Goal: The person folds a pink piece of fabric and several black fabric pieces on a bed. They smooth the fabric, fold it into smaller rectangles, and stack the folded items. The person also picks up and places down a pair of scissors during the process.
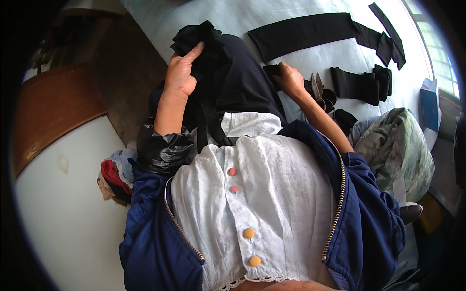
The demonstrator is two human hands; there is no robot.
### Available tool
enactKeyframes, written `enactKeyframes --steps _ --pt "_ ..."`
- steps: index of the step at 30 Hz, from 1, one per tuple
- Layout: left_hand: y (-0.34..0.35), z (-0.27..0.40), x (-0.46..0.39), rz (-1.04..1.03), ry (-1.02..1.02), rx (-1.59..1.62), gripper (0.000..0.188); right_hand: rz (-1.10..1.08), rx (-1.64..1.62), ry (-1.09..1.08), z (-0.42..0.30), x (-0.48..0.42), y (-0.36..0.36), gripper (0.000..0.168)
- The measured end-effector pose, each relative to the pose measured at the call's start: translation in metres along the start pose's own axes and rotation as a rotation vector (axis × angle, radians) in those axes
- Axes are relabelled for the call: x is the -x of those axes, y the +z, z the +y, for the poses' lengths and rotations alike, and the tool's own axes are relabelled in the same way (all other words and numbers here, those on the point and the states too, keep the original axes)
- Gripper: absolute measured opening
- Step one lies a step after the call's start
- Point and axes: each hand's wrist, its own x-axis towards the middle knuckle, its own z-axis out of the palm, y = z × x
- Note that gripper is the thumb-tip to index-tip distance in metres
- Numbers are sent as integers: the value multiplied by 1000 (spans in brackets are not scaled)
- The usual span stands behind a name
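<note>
Several layers of black cloth (196, 36) are bunched in my left hand (184, 69), the thumb pressed on top, above my dark-trousered lap (245, 69). My right hand (291, 80) is curled around a small black cloth piece (271, 70) just right of my knee. Close to that wrist lies a pair of metal scissors (318, 89), blades pointing away from me, its handles partly hidden among dark pieces. Beyond both hands a long flat black cloth strip (302, 34) is spread on a pale blue sheet (233, 16).
Folded black cloth pieces (355, 85) lie to the right, and a narrow black strip (387, 34) farther off. A patterned fabric bundle (397, 156) sits by my right elbow, with a blue box (430, 103) behind it. Crumpled garments (116, 172) rest on a white surface (69, 218) at left.
</note>
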Motion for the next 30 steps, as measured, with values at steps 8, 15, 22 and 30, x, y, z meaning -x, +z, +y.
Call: enactKeyframes --steps 8,15,22,30 --pt "17 -18 5 -69 -11 -56 33 -343 -904 -244 -110 -17 -118 23" --pt "20 -12 14 -302 -235 388 33 67 -493 -345 -159 -37 -86 24" --pt "12 -22 19 -22 -124 96 35 137 -734 -255 -145 -10 -54 28" --pt "18 -17 12 -28 -52 -1 28 -111 -468 -593 -128 48 -32 16"
